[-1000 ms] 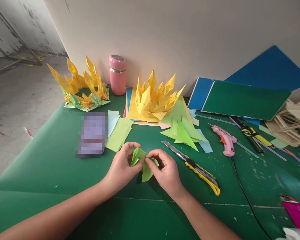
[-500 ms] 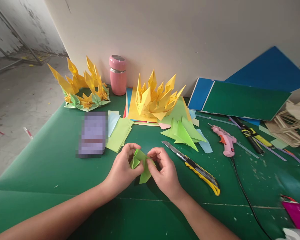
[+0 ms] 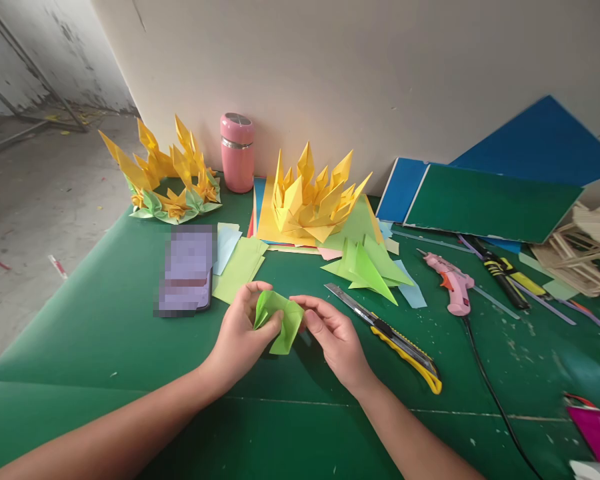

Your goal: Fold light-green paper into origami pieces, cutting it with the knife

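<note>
Left fingers (image 3: 270, 327) clamped on green paper (image 3: 291, 325) | far side hidden | right fingers (image 3: 319, 325): grip unclear

Left grip (image 3: 245, 337): bare hand, back smooth and rounded, fingers (image 3: 253, 288) slim. Right grip (image 3: 337, 339): likewise bare, same build. Left wrist (image 3: 207, 379) and right wrist (image 3: 363, 388) uncovered, narrow. Left forearm (image 3: 125, 420), right forearm (image 3: 405, 427): bare to lower edge of view, thickening that way; upper arms out of view
</note>
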